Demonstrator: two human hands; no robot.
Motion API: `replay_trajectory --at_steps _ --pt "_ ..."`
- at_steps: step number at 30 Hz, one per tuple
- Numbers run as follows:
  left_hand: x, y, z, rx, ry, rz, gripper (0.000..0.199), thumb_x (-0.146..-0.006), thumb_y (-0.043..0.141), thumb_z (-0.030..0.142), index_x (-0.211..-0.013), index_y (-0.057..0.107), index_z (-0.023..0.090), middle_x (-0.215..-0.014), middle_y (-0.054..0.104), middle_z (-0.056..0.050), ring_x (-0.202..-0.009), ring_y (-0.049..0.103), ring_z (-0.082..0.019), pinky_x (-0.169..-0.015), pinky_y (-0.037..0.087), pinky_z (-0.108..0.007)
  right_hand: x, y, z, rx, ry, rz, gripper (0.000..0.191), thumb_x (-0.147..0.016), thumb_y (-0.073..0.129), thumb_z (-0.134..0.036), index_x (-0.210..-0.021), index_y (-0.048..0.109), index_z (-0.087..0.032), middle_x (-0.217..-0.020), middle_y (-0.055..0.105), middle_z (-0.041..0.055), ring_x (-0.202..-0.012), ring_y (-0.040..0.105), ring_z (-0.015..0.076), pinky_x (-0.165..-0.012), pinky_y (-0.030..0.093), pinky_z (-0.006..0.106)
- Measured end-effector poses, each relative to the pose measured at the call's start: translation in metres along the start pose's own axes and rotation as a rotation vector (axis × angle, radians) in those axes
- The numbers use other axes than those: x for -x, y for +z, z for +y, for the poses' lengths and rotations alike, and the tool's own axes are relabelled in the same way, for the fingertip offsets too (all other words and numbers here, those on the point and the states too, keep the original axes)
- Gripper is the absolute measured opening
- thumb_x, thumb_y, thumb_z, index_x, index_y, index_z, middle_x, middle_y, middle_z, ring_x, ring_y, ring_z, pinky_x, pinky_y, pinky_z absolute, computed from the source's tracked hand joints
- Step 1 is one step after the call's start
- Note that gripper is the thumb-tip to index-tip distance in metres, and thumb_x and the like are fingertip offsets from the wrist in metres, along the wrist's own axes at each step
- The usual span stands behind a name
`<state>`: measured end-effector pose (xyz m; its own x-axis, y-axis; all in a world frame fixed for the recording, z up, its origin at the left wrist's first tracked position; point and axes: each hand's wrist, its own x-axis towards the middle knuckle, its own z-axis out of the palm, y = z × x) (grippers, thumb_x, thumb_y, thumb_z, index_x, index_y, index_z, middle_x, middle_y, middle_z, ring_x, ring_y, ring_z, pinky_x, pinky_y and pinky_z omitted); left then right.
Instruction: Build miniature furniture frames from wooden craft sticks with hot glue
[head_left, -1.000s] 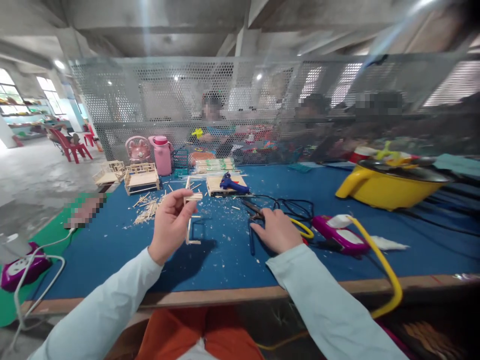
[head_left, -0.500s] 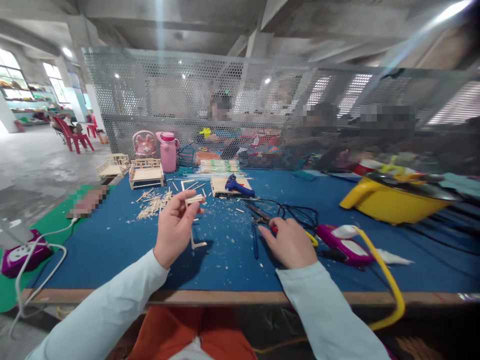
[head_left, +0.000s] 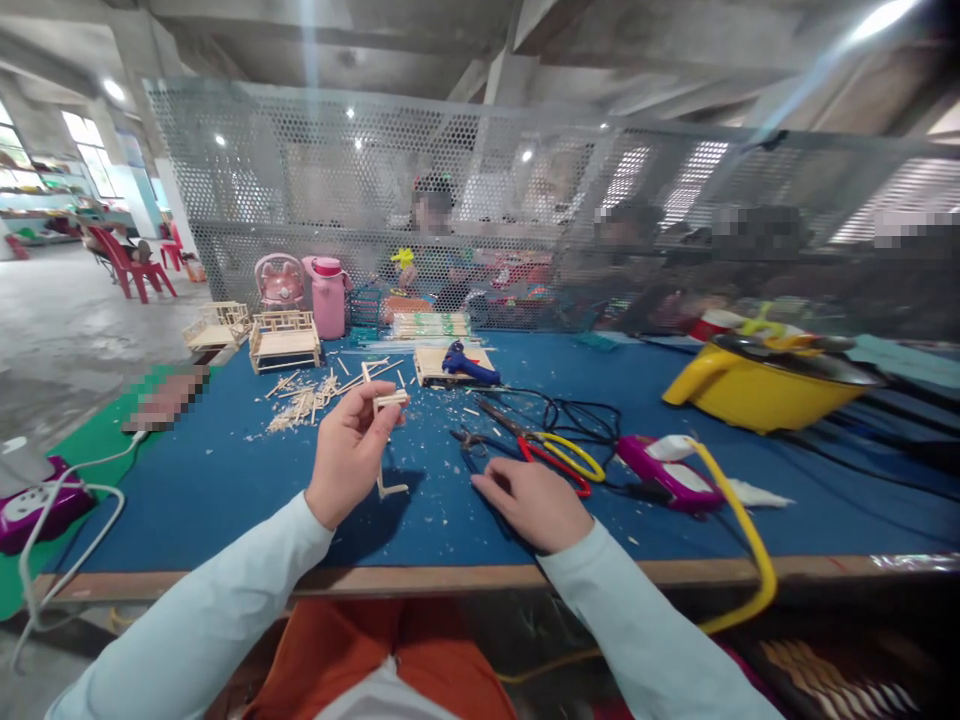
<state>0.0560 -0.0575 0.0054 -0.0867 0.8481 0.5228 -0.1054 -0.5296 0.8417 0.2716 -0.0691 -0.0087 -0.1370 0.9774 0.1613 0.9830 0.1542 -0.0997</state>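
My left hand (head_left: 351, 452) pinches a small bundle of thin wooden sticks (head_left: 391, 398) between thumb and fingers. A slim stick frame (head_left: 391, 490) with bent ends shows above and below that hand; part of it is hidden by the fingers. Curled over the blue handles of a pair of pliers (head_left: 471, 440) is my right hand (head_left: 536, 500), low over the blue mat. The pliers' jaws point left, and the palm covers much of the handles. Just beyond that hand lie scissors (head_left: 559, 458) with red and yellow handles.
Loose sticks (head_left: 304, 402) are piled at the left. Behind them stand a small wooden stick bed (head_left: 285, 342) and a pink flask (head_left: 328, 300). A blue glue gun (head_left: 471, 368) rests on a wooden piece. To the right are a purple power strip (head_left: 671, 475) and a yellow pot (head_left: 772, 390).
My right hand has moved left and towards me, away from the scissors, and the pliers have swung round with their jaws to the left. My left hand stays nearly still with the sticks.
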Motion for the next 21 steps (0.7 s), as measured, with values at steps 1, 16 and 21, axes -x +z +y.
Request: replay_trajectory --at_steps 1,16,21 --pt "0.0 0.0 0.0 -0.003 0.001 0.001 0.023 -0.077 0.058 0.028 -0.096 0.054 0.016 -0.082 0.067 -0.005 -0.068 0.061 -0.013 -0.064 0.048 -0.025 -0.001 -0.002 0.006 -0.007 0.014 0.049 0.027 -0.084 0.04 -0.036 -0.071 0.057 -0.02 -0.07 0.063 0.0037 -0.068 0.058 0.0179 -0.057 0.033 0.025" --pt "0.001 -0.002 0.003 -0.063 0.013 0.039 0.022 -0.078 0.057 0.029 -0.097 0.057 0.018 -0.069 0.056 0.001 -0.061 0.053 -0.01 -0.056 0.043 -0.02 0.005 0.0 -0.019 -0.06 0.043 -0.074 0.019 -0.079 0.045 -0.027 -0.062 0.047 -0.02 -0.062 0.059 0.0025 -0.06 0.053 0.0156 -0.053 0.026 0.025" --pt "0.0 -0.002 0.008 0.004 -0.034 0.079 0.021 -0.079 0.054 0.033 -0.093 0.057 0.018 -0.071 0.058 0.0 -0.064 0.055 -0.01 -0.059 0.044 -0.022 0.002 -0.003 -0.011 -0.326 -0.001 -0.039 0.012 -0.083 0.036 -0.028 -0.079 0.045 -0.02 -0.052 0.048 -0.0035 -0.052 0.049 0.0151 -0.052 0.031 0.024"
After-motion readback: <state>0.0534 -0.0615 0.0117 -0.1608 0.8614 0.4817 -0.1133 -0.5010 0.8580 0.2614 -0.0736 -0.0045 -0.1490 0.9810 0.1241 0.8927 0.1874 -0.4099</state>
